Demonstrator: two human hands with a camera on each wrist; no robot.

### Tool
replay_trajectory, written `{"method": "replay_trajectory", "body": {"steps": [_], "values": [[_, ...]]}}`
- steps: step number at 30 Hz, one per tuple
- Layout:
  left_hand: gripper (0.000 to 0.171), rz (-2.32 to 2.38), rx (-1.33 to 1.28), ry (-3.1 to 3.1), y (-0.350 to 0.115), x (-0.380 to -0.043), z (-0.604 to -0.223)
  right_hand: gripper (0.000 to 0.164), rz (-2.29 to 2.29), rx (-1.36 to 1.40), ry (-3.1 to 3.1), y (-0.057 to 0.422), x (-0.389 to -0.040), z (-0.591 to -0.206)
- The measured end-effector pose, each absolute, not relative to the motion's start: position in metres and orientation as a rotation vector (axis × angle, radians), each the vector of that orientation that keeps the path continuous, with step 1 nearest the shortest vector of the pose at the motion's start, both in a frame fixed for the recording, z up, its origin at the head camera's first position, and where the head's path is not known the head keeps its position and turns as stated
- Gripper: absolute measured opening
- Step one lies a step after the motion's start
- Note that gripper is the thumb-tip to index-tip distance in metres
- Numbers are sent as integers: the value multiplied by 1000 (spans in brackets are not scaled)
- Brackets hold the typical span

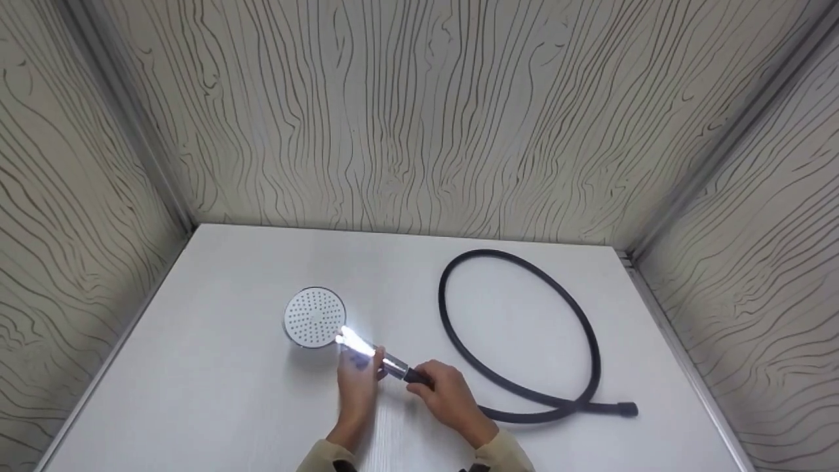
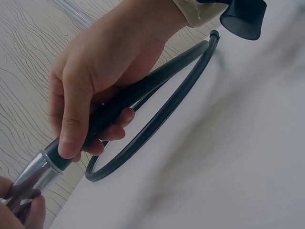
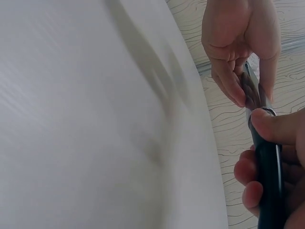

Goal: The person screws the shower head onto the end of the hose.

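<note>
Shower head [image 1: 315, 317] over the left part of the white table [image 1: 196, 400], and around you rise the biggest surfaces of all: pale walls [image 1: 393, 131] on three sides, streaked with dark wood-grain lines. Below them spreads that table, and across its right half runs your black hose [image 1: 575, 406], one big loop crossing itself on your side. Now to your hands, and both are gripping! Your right hand [image 1: 449, 396] wraps round the near end of the hose, thumb and fingers on the black, while your left hand [image 1: 359, 380] pinches the chrome handle [image 1: 396, 367] of the shower head. Look at that round face, dotted with holes and turned upward, a soft shadow just below it. Down slants the handle to the right, flashing bright glare beside your left hand. Right there, between your two grips, chrome meets black: they touch, though how firmly they are joined you cannot tell. Smallest of all, the black end cap [image 1: 627, 410] lies out to the right.
</note>
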State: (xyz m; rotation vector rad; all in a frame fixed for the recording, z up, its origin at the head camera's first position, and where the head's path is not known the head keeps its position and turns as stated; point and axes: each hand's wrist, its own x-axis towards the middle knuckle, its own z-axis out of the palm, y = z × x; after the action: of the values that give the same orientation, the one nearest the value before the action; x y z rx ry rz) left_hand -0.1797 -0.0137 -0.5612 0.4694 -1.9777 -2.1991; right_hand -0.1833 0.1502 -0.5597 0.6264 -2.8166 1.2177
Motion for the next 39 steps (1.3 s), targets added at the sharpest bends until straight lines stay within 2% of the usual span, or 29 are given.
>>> {"method": "replay_trajectory", "body": {"steps": [8,17,21,23,30,39], "values": [[54,-2208,453,-1992,-15,-178,-559,12,1235,676,-2828,151,-184,-559],[58,-2187,453,-1996,-16,-178,-561,19,1247,570,-2799,147,-182,-562],[52,-2171,464,-2017,-16,-177,-562,11,1181,624,-2804,147,-182,-561],[47,-2164,476,-2027,-16,-176,-562,12,1156,666,-2827,148,-183,-560],[60,-2187,480,-1988,-18,-177,-564,17,1210,679,-2888,149,-185,-560],[62,-2211,524,-1982,-17,-176,-569,19,1246,604,-2924,150,-185,-567]]}}
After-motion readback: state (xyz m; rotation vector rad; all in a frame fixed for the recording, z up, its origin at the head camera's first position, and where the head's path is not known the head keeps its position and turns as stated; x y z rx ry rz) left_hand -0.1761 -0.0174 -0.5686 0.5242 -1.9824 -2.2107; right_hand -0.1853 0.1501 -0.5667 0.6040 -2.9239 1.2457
